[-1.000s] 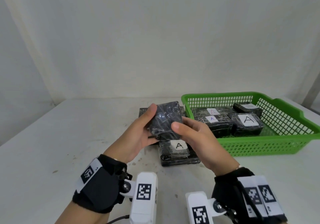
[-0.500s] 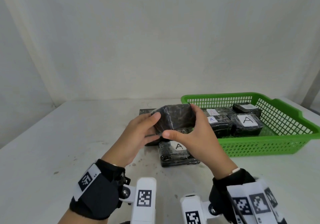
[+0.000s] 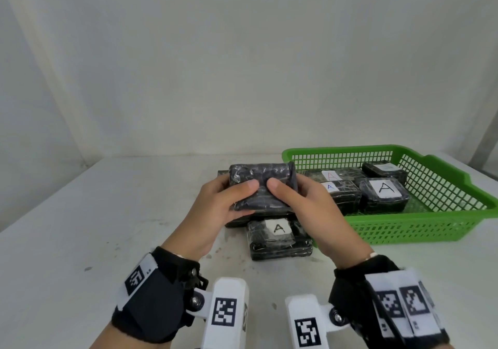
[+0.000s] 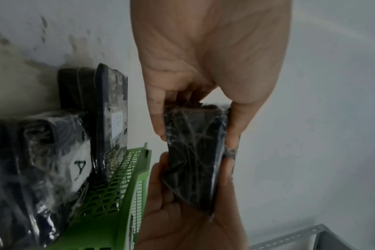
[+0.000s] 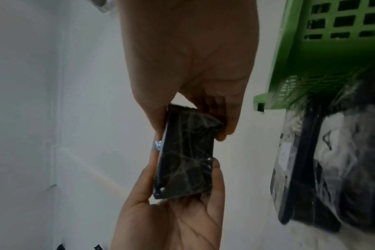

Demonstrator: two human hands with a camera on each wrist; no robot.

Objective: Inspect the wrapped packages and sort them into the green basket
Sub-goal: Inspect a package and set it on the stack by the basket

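Note:
Both hands hold one black film-wrapped package (image 3: pixel 262 187) above the table, left of the green basket (image 3: pixel 420 227). My left hand (image 3: pixel 221 206) grips its left end and my right hand (image 3: pixel 304 203) its right end, both thumbs pressed on the near face. No label shows on the face toward me. In the left wrist view the same package (image 4: pixel 195 162) sits between thumb and fingers; the right wrist view shows the package (image 5: pixel 186 159) the same way. Another package with a white "A" label (image 3: pixel 279 237) lies on the table below my hands.
The basket holds several wrapped packages with "A" labels (image 3: pixel 384 193). A flat dark package (image 3: pixel 223 173) lies on the table behind my hands, mostly hidden. The white table (image 3: pixel 94 227) meets a white wall at the back.
The held package has been turned in both hands from a tilted, upright pose to lying level, long side across. My thumbs now meet on its near face.

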